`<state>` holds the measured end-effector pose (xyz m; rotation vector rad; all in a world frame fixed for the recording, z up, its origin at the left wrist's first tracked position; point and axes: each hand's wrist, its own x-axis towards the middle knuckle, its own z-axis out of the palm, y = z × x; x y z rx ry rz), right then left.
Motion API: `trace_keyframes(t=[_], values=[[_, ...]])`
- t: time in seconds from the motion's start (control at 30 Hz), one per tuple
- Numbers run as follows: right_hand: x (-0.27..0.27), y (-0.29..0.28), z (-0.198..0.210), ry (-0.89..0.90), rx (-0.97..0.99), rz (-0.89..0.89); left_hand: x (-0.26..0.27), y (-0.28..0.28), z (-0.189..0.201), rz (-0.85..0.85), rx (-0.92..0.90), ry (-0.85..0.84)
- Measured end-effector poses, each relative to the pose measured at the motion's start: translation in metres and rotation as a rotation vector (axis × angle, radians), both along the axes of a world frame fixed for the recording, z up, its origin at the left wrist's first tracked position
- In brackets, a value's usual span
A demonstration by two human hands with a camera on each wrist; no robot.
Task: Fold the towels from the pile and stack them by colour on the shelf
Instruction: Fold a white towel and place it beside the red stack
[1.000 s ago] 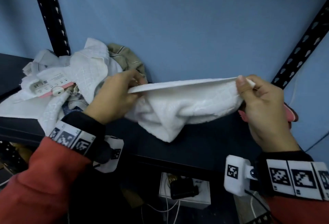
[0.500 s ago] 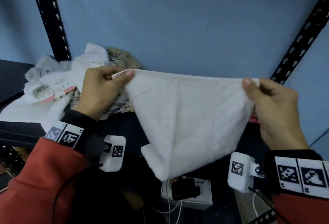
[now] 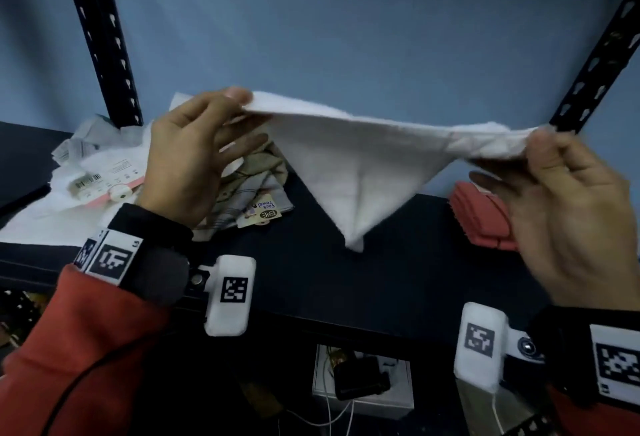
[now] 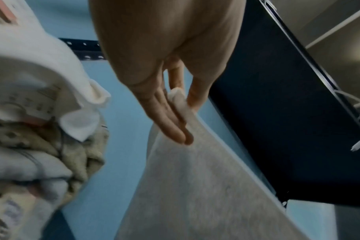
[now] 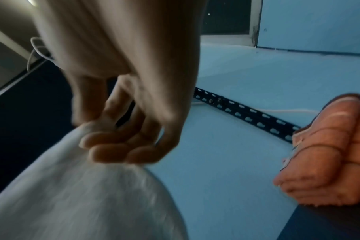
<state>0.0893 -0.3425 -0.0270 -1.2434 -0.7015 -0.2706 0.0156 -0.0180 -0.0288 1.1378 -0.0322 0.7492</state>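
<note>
Above the shelf [image 3: 398, 262] you pinch the white towel [image 3: 353, 155] taut, left hand [image 3: 194, 155] and right hand [image 3: 568, 213] each closed on a corner, squaring it for folding.

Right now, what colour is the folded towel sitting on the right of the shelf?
The folded towel is salmon pink, clearest in the right wrist view.

A small paper tag [image 3: 266, 212] lying among the checked cloths [image 3: 242, 193] of the pile reads "Face towel" in purple, with "ENE" on a dark oval below — both seen upside down. The pink-edged label card [image 3: 104, 181] on the white cloth carries a barcode and fine print — too small to read.
</note>
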Motion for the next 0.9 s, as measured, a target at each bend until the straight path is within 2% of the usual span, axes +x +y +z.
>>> trace_keyframes(t=[0.1,0.2,0.3,0.37,0.5,0.67,0.77,0.9], values=[[-0.002,-0.004,-0.01,0.044,-0.372,0.051,0.001,0.007,-0.016,0.067,0.144,0.214],[-0.006,0.002,-0.018,0.013,-0.774,0.073,0.004,0.015,-0.034,0.182,0.438,0.447],[-0.014,0.022,-0.02,-0.028,-0.911,0.217,0.005,0.008,-0.035,0.166,0.654,0.493],[-0.018,0.041,-0.027,-0.051,-0.9,0.261,0.002,-0.008,-0.034,0.021,0.727,0.455],[-0.025,0.073,-0.049,-0.04,-0.74,0.06,0.0,-0.045,-0.043,-0.24,0.814,0.36],[-0.028,0.084,-0.058,-0.085,-0.571,-0.114,0.004,-0.055,-0.052,-0.231,0.736,0.297],[-0.03,0.086,-0.058,-0.055,-0.522,-0.117,0.004,-0.055,-0.053,-0.262,0.675,0.267],[-0.026,0.085,-0.06,-0.001,-0.509,-0.065,0.003,-0.055,-0.054,-0.271,0.695,0.225]])
